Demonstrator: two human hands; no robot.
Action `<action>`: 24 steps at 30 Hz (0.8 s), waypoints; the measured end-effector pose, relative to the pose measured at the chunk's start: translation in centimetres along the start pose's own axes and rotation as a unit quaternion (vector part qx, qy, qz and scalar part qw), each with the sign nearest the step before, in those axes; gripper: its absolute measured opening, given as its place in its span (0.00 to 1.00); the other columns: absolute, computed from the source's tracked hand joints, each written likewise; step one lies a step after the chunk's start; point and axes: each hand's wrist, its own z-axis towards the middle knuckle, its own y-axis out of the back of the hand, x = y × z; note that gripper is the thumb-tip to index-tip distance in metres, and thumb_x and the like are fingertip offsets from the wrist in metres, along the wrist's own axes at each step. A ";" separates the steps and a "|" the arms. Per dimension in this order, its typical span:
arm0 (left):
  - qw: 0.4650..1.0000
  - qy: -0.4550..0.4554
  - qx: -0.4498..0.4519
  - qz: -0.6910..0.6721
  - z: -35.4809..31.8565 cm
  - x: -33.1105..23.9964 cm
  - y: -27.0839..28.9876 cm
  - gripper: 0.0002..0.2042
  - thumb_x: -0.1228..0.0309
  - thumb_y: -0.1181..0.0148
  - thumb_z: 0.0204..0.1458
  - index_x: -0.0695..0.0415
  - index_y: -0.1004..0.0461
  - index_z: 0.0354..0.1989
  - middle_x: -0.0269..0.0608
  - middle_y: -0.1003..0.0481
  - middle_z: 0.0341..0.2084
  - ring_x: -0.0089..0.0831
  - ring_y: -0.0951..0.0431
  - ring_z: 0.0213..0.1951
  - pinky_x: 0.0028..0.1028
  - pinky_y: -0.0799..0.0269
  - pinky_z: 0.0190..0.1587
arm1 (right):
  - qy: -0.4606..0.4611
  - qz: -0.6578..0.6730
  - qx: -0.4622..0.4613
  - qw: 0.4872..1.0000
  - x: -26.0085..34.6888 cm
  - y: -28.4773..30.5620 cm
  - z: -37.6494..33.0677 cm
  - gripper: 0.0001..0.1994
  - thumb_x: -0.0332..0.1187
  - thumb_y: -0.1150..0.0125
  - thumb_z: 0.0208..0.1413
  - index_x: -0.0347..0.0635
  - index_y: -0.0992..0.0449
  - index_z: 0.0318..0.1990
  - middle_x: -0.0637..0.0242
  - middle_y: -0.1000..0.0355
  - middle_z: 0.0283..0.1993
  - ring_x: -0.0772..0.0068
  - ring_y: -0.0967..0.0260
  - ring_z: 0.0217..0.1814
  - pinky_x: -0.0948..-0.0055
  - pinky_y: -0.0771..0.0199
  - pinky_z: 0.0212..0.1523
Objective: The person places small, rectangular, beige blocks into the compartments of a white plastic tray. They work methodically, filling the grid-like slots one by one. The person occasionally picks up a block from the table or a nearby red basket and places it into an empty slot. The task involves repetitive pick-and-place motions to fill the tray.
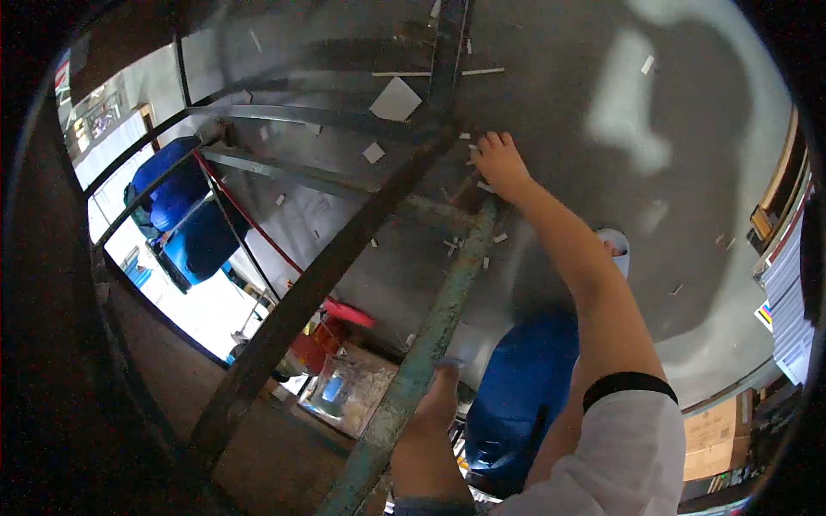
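Observation:
My right hand (501,166) reaches far forward, low over the grey floor, at the far end of a worn green metal bar (447,318). Its fingers are bent and drawn together, and the fingertips point down and left, partly hidden. Small white scraps (485,187) lie right by the hand; whether the fingers hold one is too small to tell. A brown, rusty piece (466,191) of the frame stands just below the fingers. The right forearm comes in from the lower right, past a white sleeve with a black edge. My left hand is not in view.
A dark metal bar (331,258) slants across the left, with further frame bars behind. White paper pieces (397,100) are scattered over the floor (568,112). A blue plastic seat (525,387) is below my arm. Blue chairs (185,215) stand left, a cardboard box (712,439) right.

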 end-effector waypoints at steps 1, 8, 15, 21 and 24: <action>1.000 0.002 0.002 0.001 0.0 -0.1 0.2 0.39 0.41 0.52 0.57 0.68 0.36 0.62 0.57 0.32 0.53 0.51 0.33 0.57 0.48 0.42 0.61 | 0.011 0.000 0.001 1.000 0.7 1.2 -0.5 0.17 0.30 0.40 0.51 0.44 0.24 0.51 0.58 0.29 0.50 0.57 0.36 0.59 0.58 0.36 0.58; 1.000 0.005 0.015 0.006 0.3 -0.3 1.3 0.38 0.41 0.51 0.57 0.67 0.35 0.61 0.57 0.31 0.52 0.51 0.32 0.56 0.49 0.41 0.60 | 0.045 0.251 0.149 0.955 7.9 2.0 1.9 0.23 0.27 0.44 0.55 0.41 0.33 0.61 0.50 0.27 0.49 0.49 0.30 0.56 0.57 0.32 0.57; 0.998 -0.017 0.049 0.026 3.4 -0.6 3.2 0.37 0.42 0.51 0.57 0.67 0.34 0.60 0.57 0.31 0.51 0.52 0.32 0.56 0.49 0.40 0.59 | -0.054 0.417 0.059 0.905 12.5 -7.0 15.4 0.24 0.31 0.48 0.60 0.42 0.35 0.65 0.53 0.37 0.67 0.50 0.36 0.66 0.57 0.35 0.66; 0.997 0.019 0.064 0.029 3.5 -1.3 3.4 0.36 0.43 0.50 0.57 0.67 0.33 0.59 0.57 0.31 0.51 0.52 0.32 0.55 0.49 0.40 0.58 | 0.039 0.205 0.047 0.977 18.7 -18.3 19.2 0.24 0.30 0.48 0.59 0.43 0.33 0.64 0.57 0.43 0.71 0.49 0.40 0.69 0.59 0.34 0.65; 0.997 -0.003 0.071 0.021 4.2 -1.2 3.6 0.35 0.43 0.50 0.57 0.67 0.33 0.58 0.57 0.31 0.50 0.52 0.32 0.55 0.50 0.39 0.58 | -0.011 0.217 0.080 0.973 17.2 -21.7 18.2 0.18 0.31 0.48 0.58 0.41 0.29 0.57 0.56 0.38 0.66 0.49 0.38 0.64 0.58 0.31 0.61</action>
